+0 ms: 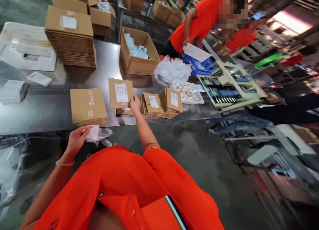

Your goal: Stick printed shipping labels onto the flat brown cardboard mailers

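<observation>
My left hand, low at the table's front edge, pinches a small white paper. My right hand grips the right edge of a flat cardboard piece that bears a white label. That piece is partly over another labelled cardboard piece. To the left lies a stack of flat cardboard with writing on top. Right of my right hand are folded cardboard pieces with white labels, fanned in a row.
Behind stand a tall cardboard stack, an open box of light blue cups and plastic bags. A white basket is at the right. A person in orange stands across the table. White papers lie left.
</observation>
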`<state>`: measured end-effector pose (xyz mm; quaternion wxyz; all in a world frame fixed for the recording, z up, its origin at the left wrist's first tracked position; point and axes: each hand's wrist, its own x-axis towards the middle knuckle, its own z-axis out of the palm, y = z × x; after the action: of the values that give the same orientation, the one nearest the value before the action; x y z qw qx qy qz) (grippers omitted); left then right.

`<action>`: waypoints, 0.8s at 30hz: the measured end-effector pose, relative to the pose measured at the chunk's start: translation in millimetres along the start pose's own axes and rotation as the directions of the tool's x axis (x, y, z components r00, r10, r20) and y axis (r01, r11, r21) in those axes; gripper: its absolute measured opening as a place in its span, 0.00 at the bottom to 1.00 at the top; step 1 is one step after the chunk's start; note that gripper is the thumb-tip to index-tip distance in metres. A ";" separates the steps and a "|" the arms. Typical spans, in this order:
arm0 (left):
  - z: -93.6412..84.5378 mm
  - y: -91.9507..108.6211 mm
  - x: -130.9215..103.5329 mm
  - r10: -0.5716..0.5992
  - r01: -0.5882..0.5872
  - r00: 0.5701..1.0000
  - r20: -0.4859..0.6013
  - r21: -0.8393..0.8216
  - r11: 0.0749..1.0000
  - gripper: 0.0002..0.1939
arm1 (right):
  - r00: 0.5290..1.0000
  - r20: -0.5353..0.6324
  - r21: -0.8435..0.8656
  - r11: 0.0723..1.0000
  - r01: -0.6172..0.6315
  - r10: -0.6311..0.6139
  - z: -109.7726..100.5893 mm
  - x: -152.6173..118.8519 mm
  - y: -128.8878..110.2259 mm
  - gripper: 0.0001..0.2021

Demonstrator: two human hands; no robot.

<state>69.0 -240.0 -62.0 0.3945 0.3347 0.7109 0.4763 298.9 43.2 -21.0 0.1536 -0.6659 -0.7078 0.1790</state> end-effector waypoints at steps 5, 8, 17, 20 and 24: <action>-4.0 -14.5 -18.7 -0.070 0.064 0.997 -0.013 -0.261 0.963 0.42 | 0.994 0.003 -0.039 0.993 -0.107 0.107 -14.0 3.1 29.6 0.26; 4.7 -11.7 -19.5 -0.081 0.004 0.987 -0.136 -0.491 0.871 0.47 | 0.955 0.165 0.272 0.942 0.195 -0.246 17.4 -42.3 9.4 0.30; -10.3 -23.7 -3.8 -0.433 0.006 0.835 -0.340 -0.781 0.625 0.25 | 0.466 0.629 0.721 0.691 -0.049 -0.623 120.4 -165.8 -47.6 0.14; -5.8 -29.1 -12.9 -0.478 0.049 0.824 -0.303 -0.803 0.593 0.26 | 0.589 0.571 0.735 0.676 -0.057 -0.571 118.5 -163.7 -56.2 0.18; 7.9 -22.9 -37.6 -0.297 0.100 0.943 -0.152 -0.721 0.686 0.49 | 0.599 0.549 0.738 0.675 -0.019 -0.583 110.5 -160.7 -65.2 0.12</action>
<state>91.1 -276.1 -76.3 0.4461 0.0147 0.5522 0.7041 201.3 -125.7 -86.0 0.1063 -0.2914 -0.6913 0.6526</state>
